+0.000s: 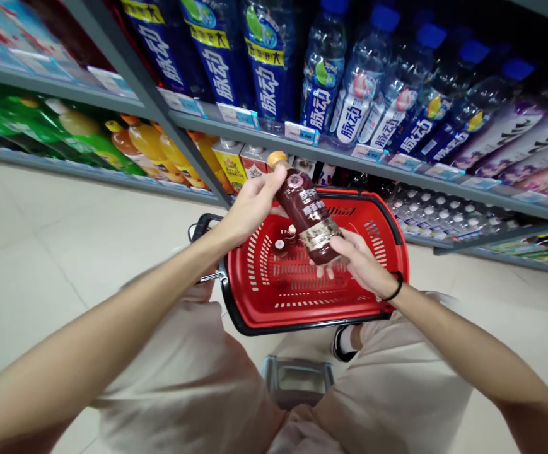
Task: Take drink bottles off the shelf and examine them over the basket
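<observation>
Between my two hands I hold a dark red-brown drink bottle (308, 211) with an orange cap, tilted over the basket. My left hand (258, 202) is closed round its neck, just under the cap. Around the bottle's base the fingers of my right hand (355, 255) are wrapped, with a black band on that wrist. Below is a red plastic shopping basket (240, 309) with a black rim. Inside it, at the left, are small dark items with pale tops (280, 246), partly hidden by the bottle and too small to name.
Shelves (255, 120) of drinks run across the front: blue-capped bottles (318, 69), orange drinks (148, 148) lower left, cartons (230, 162) behind the basket, and small bottles (444, 211) lower right. A grey stool (297, 397) shows between my legs on the tiled floor (32, 252).
</observation>
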`<state>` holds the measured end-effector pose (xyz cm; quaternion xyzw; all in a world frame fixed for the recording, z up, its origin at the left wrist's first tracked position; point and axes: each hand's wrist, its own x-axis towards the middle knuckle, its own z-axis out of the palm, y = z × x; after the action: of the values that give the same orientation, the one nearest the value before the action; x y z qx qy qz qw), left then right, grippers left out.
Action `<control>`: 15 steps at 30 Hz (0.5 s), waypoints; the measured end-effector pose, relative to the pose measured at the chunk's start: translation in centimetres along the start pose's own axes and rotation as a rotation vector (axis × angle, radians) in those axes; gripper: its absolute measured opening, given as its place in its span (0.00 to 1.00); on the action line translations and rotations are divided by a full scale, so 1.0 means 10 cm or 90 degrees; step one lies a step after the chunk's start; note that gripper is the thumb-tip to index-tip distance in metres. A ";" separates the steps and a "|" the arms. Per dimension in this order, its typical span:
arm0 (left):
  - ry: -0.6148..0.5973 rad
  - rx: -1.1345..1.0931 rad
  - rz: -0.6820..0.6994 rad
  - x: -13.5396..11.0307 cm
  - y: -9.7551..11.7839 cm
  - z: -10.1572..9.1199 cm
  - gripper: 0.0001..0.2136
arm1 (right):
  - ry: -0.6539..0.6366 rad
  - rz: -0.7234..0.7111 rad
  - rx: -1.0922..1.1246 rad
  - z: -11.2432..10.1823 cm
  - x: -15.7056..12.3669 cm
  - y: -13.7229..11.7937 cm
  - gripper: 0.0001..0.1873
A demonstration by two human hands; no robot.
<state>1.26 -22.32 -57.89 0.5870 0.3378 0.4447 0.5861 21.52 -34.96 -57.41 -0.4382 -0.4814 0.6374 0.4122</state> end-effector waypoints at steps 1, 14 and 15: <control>0.000 0.020 -0.009 0.02 -0.03 -0.02 0.31 | 0.012 -0.023 -0.068 -0.02 0.01 0.01 0.30; -0.191 0.181 -0.241 0.02 -0.44 0.17 0.31 | -0.189 0.167 -0.990 -0.40 0.29 0.20 0.43; -0.195 0.234 -0.242 0.04 -0.52 0.19 0.30 | -0.216 0.208 -1.013 -0.41 0.30 0.19 0.39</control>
<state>3.82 -22.26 -62.84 0.6699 0.4240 0.1648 0.5868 24.38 -31.42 -60.40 -0.5611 -0.7743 0.2162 -0.1971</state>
